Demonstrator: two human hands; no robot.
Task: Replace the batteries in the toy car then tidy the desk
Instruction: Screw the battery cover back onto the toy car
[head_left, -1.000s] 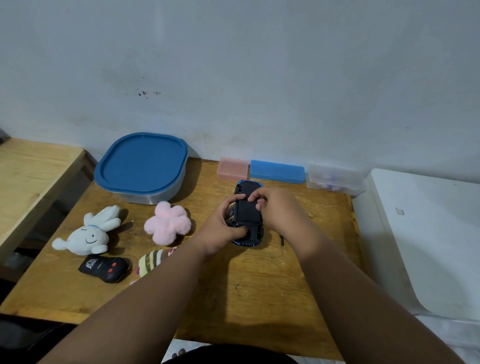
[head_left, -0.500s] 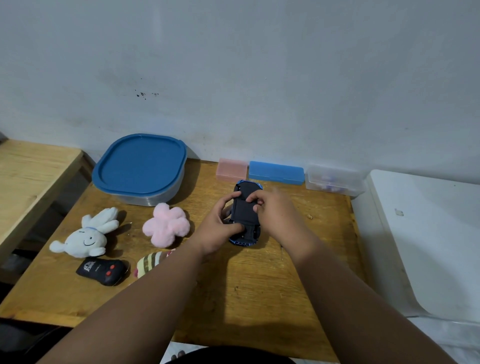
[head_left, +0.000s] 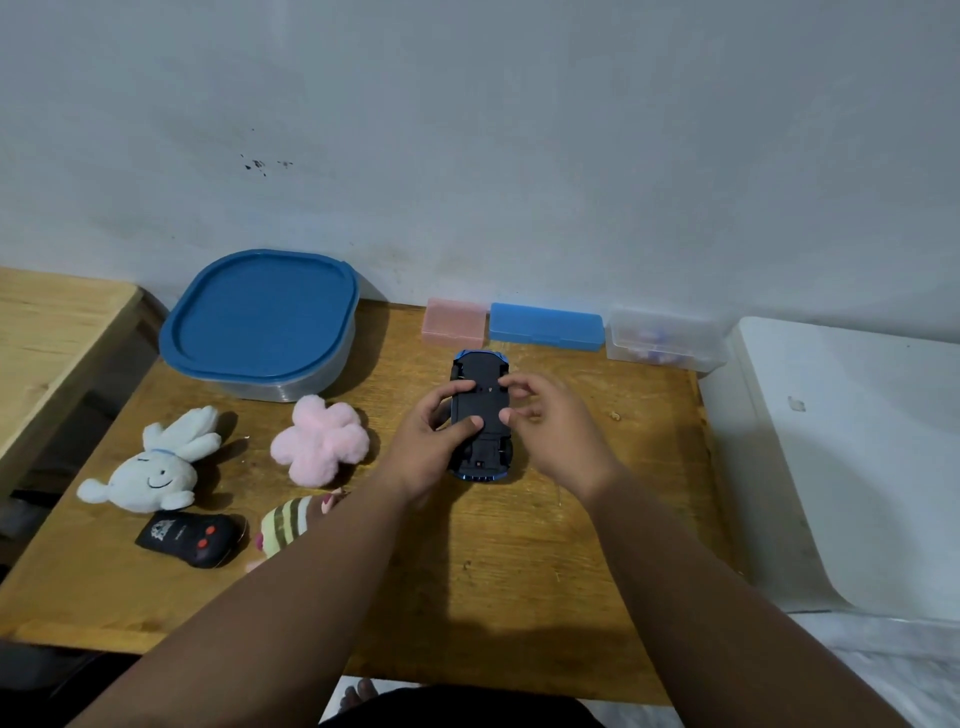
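Note:
A blue toy car (head_left: 480, 382) lies upside down in the middle of the wooden desk (head_left: 498, 566), its black underside facing up. My left hand (head_left: 426, 447) grips its left side, thumb and forefinger pressed on the underside. My right hand (head_left: 553, 431) is at the car's right edge, with fingertips just touching or barely off it and fingers curled apart. A black remote control (head_left: 189, 538) with red buttons lies at the near left. No loose batteries are visible.
A blue-lidded container (head_left: 262, 322) stands at the back left. Pink (head_left: 453, 321), blue (head_left: 546, 326) and clear (head_left: 665, 340) small boxes line the wall. A white plush (head_left: 150, 467), pink fluffy flower (head_left: 319, 447) and striped plush (head_left: 291, 522) lie left. A white surface (head_left: 852, 457) adjoins the right.
My right hand has come off the top of the car's underside and drawn slightly right, uncovering the black panel. My left hand keeps its grip.

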